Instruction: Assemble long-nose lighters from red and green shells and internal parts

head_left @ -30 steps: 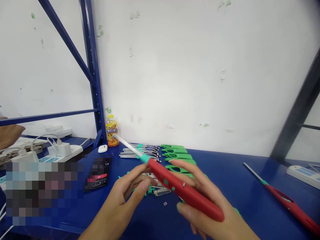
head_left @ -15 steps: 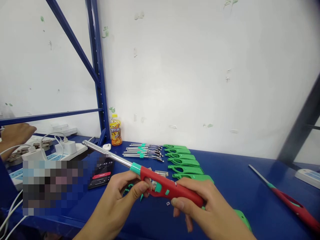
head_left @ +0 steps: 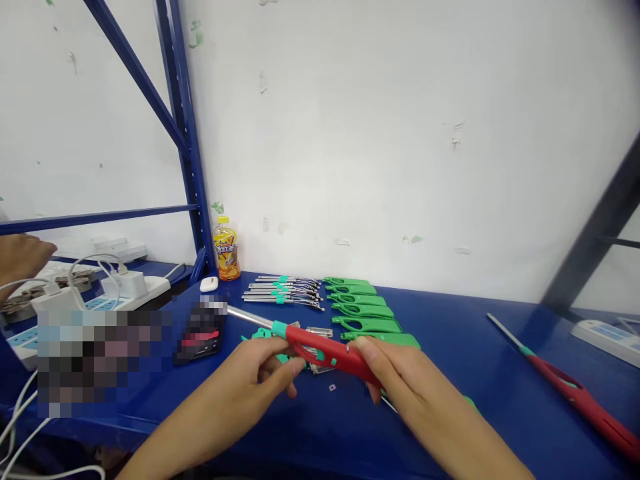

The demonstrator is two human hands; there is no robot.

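- lighter (head_left: 330,351) held above the table's near half; its butt is hidden in the right hand (head_left: 395,367), clamped round it; its tip is blurred
- left hand (head_left: 265,373) curls at its front; cannot tell whether it presses
- small metal parts (head_left: 319,331) behind, half covered
- blue table (head_left: 465,340) against a scuffed white wall (head_left: 350,133)
- green handles (head_left: 367,310) and rods (head_left: 283,290) toward the far edge; bottle (head_left: 227,250) at the far left corner; second lighter (head_left: 570,393) cut off rightward
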